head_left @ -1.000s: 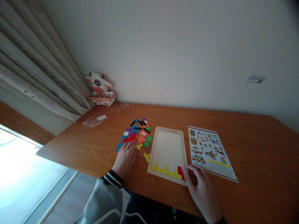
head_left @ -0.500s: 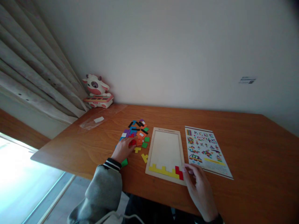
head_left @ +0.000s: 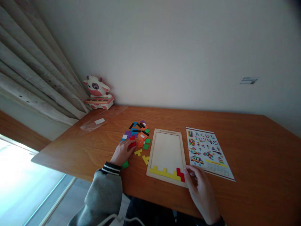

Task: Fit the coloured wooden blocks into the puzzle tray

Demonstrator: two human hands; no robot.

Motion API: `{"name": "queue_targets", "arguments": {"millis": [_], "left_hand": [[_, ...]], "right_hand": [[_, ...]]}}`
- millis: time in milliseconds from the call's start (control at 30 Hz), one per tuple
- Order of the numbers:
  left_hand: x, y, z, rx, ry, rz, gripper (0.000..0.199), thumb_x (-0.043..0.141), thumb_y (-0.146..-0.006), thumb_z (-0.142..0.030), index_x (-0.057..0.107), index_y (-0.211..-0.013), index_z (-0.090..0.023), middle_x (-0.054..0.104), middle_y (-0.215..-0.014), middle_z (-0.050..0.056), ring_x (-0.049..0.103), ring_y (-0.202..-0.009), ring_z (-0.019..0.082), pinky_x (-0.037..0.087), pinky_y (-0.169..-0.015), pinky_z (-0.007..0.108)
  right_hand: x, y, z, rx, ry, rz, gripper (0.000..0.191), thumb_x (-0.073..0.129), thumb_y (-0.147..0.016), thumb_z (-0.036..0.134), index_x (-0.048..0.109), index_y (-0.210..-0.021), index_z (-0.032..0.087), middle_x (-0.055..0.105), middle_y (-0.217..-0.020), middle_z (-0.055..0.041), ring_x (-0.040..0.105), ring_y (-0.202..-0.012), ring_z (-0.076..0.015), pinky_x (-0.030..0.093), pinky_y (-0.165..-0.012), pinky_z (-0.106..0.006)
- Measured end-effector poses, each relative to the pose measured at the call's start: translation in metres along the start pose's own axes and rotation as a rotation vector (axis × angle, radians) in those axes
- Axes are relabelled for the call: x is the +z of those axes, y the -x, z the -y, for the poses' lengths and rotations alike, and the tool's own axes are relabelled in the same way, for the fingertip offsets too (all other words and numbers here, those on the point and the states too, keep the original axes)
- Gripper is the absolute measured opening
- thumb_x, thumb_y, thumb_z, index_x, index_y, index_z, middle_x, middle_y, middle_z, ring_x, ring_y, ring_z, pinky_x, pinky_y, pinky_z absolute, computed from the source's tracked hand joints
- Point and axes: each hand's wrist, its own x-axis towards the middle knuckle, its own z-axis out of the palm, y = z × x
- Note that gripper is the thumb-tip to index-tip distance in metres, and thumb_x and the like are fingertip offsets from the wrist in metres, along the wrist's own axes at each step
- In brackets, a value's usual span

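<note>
My left hand [head_left: 122,153] is at the near left side of a heap of coloured flat puzzle pieces, its fingers closed on a red puzzle piece [head_left: 132,144]. Two yellow pieces [head_left: 138,153] lie just right of it, and a green piece [head_left: 125,164] shows by the wrist. A shallow wooden puzzle board [head_left: 152,147] lies in the middle, with a row of yellow pieces [head_left: 162,172] along its near edge and a red piece [head_left: 180,174] in its near right corner. My right hand [head_left: 201,188] has thumb and forefinger curled together at the board's right edge.
A printed pattern sheet [head_left: 209,149] lies right of the board. Blue, purple, orange, black and green pieces [head_left: 141,136] overlap in the heap. Farther back are a clear plastic bag [head_left: 90,126] and a cow-shaped toy keyboard [head_left: 98,94] by the wall. A curtain hangs at left.
My left hand has shifted slightly left and toward me with the red piece. One yellow piece beside it has turned a little. My right hand and the board are still.
</note>
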Motion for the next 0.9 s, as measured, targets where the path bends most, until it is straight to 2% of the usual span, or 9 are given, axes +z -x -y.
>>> {"name": "queue_targets", "arguments": {"millis": [300,433,567,733,900], "left_hand": [[0.001,0.008,-0.001,0.177,0.019,-0.019,0.026,0.056,-0.096,-0.033,0.066,-0.119,-0.024,0.073,-0.105,0.006,0.068,-0.097,0.022,0.056,-0.089,0.033],[0.001,0.011,-0.007,0.120,0.083,-0.070,0.027,0.059,-0.095,-0.035,0.065,-0.119,-0.025,0.073,-0.108,0.005,0.069,-0.098,0.020,0.056,-0.090,0.032],[0.001,0.011,-0.007,0.105,0.050,-0.071,0.034,0.066,-0.090,-0.042,0.066,-0.120,-0.025,0.072,-0.113,0.007,0.066,-0.105,0.024,0.055,-0.095,0.039],[0.006,0.010,-0.003,0.068,0.067,-0.055,0.028,0.064,-0.092,-0.039,0.070,-0.115,-0.024,0.074,-0.101,0.007,0.068,-0.094,0.023,0.058,-0.086,0.037],[0.009,0.012,-0.001,0.005,0.222,-0.054,0.030,0.065,-0.090,-0.040,0.067,-0.113,-0.020,0.075,-0.101,0.006,0.071,-0.094,0.021,0.059,-0.087,0.035]], "right_hand": [[0.000,-0.001,-0.001,-0.006,0.013,0.005,0.035,0.053,-0.093,0.054,0.062,-0.110,0.024,0.064,-0.112,-0.0087,0.063,-0.094,-0.0246,0.053,-0.087,-0.044],[0.000,-0.001,-0.002,-0.026,0.011,-0.002,0.034,0.054,-0.093,0.053,0.062,-0.110,0.024,0.064,-0.112,-0.0089,0.063,-0.093,-0.0242,0.053,-0.087,-0.044],[0.000,-0.001,-0.002,-0.038,0.008,-0.009,0.034,0.054,-0.093,0.053,0.063,-0.109,0.024,0.064,-0.111,-0.0090,0.063,-0.091,-0.0240,0.054,-0.085,-0.044],[0.001,0.000,-0.002,-0.036,0.016,-0.006,0.034,0.054,-0.093,0.053,0.063,-0.109,0.024,0.065,-0.111,-0.0088,0.063,-0.093,-0.0241,0.054,-0.086,-0.043],[0.000,0.000,0.000,-0.029,0.025,0.002,0.035,0.053,-0.093,0.054,0.063,-0.109,0.024,0.065,-0.111,-0.0091,0.063,-0.093,-0.0239,0.054,-0.086,-0.043]]}}
